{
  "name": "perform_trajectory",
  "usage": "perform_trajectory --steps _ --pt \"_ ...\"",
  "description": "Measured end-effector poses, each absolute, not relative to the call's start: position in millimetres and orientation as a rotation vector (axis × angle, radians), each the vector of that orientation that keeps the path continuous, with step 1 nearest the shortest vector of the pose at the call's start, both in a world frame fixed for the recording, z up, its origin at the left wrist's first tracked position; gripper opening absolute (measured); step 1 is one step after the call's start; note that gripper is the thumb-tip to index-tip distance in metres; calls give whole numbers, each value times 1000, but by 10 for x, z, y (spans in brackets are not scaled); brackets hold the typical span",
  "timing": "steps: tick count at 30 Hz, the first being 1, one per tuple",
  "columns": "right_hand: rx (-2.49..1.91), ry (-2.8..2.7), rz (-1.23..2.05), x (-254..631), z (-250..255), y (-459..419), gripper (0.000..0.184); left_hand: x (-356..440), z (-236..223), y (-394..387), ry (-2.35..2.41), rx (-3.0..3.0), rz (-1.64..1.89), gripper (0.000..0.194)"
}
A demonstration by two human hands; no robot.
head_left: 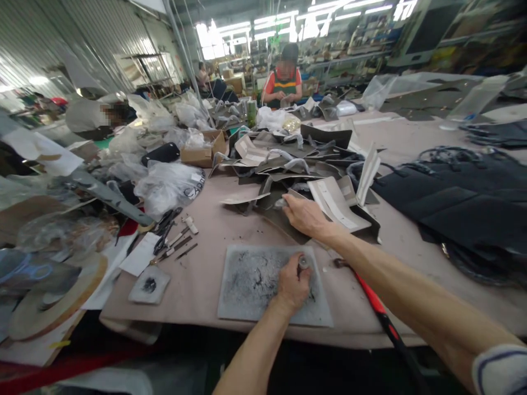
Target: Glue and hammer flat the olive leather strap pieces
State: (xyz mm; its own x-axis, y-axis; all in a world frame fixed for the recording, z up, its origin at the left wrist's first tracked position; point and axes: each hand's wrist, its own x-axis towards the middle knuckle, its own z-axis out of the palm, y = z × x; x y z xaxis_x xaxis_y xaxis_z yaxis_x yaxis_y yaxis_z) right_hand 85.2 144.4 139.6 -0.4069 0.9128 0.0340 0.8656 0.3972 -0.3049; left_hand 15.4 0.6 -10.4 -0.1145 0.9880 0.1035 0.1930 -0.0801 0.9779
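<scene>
I note round, metallic-topped tool (303,262), lower centre, within curled left hand (293,284); right hand (305,217), mid-frame, half-curled at grey panels (284,176), hold unclear.

Left forearm (259,343) slants up from the bottom of the view, bare, angling a touch to the right, and at the end of it the left hand (293,285) sits low, fingers curled round in a closed grip! Over to the right forearm (395,285), bare too, stretched long and diagonal across the view. The right hand (304,215) is the farther one, higher up, back of the hand uppermost, wrist fairly straight, fingers bent and pointing leftward!
</scene>
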Motion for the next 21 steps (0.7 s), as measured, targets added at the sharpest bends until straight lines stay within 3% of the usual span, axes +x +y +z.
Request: perform_trajectory --steps 5,14,21 --pt "-1464 -2179 112 1409 1690 725 50 148 -52 39 1392 1269 1346 30" --pt "-1661 -1771 299 1748 574 -718 48 120 57 26 1389 1312 1266 17" --pt "-1729 -1817 315 1695 284 -951 49 81 -38 83 1375 1114 1431 21"
